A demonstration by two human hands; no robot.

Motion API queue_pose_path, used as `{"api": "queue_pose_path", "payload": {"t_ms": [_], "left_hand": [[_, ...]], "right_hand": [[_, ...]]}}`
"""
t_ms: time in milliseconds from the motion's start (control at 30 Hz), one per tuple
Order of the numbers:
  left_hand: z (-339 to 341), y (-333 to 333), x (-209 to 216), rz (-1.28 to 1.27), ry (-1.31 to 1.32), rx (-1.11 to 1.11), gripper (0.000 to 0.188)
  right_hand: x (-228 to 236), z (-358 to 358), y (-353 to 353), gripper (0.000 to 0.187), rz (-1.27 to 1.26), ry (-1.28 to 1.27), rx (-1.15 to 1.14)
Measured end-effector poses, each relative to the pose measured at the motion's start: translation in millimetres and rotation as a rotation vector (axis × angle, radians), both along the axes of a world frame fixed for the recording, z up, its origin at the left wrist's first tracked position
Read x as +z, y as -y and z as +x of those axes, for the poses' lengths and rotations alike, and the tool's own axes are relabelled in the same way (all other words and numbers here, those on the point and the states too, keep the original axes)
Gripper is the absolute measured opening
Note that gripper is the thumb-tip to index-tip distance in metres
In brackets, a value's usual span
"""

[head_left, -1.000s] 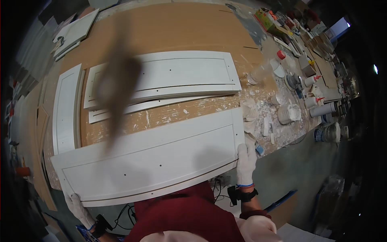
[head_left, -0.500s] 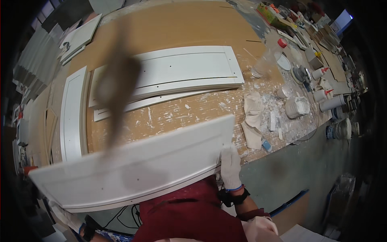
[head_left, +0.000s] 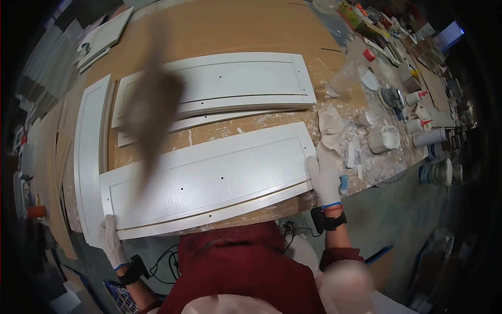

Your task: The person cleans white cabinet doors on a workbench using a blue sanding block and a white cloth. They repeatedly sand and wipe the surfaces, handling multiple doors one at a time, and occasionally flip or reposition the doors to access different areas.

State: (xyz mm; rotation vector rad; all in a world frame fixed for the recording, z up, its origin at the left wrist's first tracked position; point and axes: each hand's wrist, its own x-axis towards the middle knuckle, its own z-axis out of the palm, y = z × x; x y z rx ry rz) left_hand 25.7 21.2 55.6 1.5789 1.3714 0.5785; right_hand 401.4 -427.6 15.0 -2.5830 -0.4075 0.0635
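Observation:
A long white framed panel point(head_left: 246, 165) with a groove along its near side and several small holes lies level over the front of the worktable; I cannot tell if it rests fully on the top. My left hand point(head_left: 111, 242), in a white knit glove, is closed on its left end. Its right end is held by my right hand point(head_left: 326, 177), gloved too, thumb on top. Farther back is a stack of similar white panels point(head_left: 251, 78). Another white panel point(head_left: 90, 157) lies lengthwise at the left, next to my panel's left end.
Right of my right hand are a crumpled cloth point(head_left: 329, 125), a blue block point(head_left: 344, 185), a white tub point(head_left: 384, 139), a sander point(head_left: 388, 97) and glue bottles point(head_left: 415, 98). A dark blurred shape point(head_left: 154, 104) covers part of the panels. Cables point(head_left: 167, 261) hang below the table's front edge.
The white panel has gone from tilted up near my body to lying level, farther forward over the table. Both hands moved forward with it, the left one rising into fuller view.

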Motion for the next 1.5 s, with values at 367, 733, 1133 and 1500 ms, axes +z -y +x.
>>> {"api": "queue_pose_path", "payload": {"t_ms": [367, 733, 1133, 1500], "left_hand": [[43, 40, 24, 0.308, -0.614, -0.337, 0.028], [238, 104, 25, 0.571, -0.526, -1.14, 0.07], [295, 122, -30, 0.518, -0.234, -1.173, 0.056], [274, 140, -22, 0.586, -0.333, -1.294, 0.054]], "right_hand": [[61, -34, 3, 0.043, 0.082, 0.021, 0.352], [27, -58, 74, 0.057, -0.29, 0.021, -0.472], [-2, -14, 72, 0.052, -0.357, -0.021, -0.433], [-13, 72, 85, 0.031, -0.082, 0.342, -0.2]]}}
